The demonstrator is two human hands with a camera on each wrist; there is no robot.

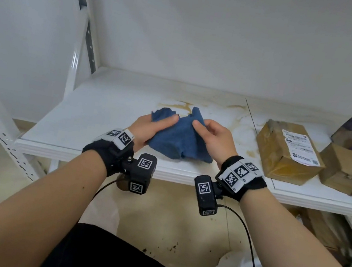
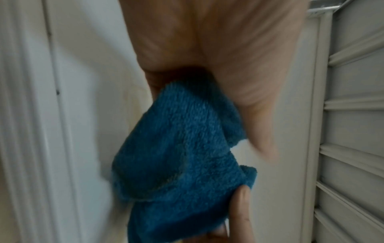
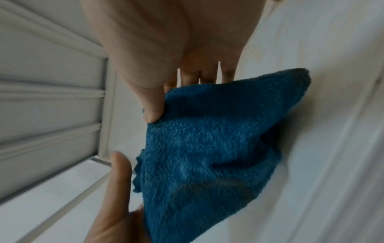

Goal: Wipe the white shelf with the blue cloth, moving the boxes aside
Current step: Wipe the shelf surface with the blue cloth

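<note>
We are pinching the blue cloth [image 1: 178,133] between left hand [image 1: 148,128] and right hand [image 1: 212,137] over mid-shelf [image 1: 94,115]. Risk: bunched cloth smearing the brown stains [image 1: 184,106] at 12 o'clock; boxes [image 1: 288,150] at 3 o'clock blocking the stroke.

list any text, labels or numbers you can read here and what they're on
No text can be quoted; nothing is legible.
White shipping label on the nearest cardboard box: printed lines and a barcode, too small and blurred to read.
Black and white square markers on the wrist bands and wrist cameras: coded patterns, not words.
Blue cloth and white shelf: no writing.
</note>
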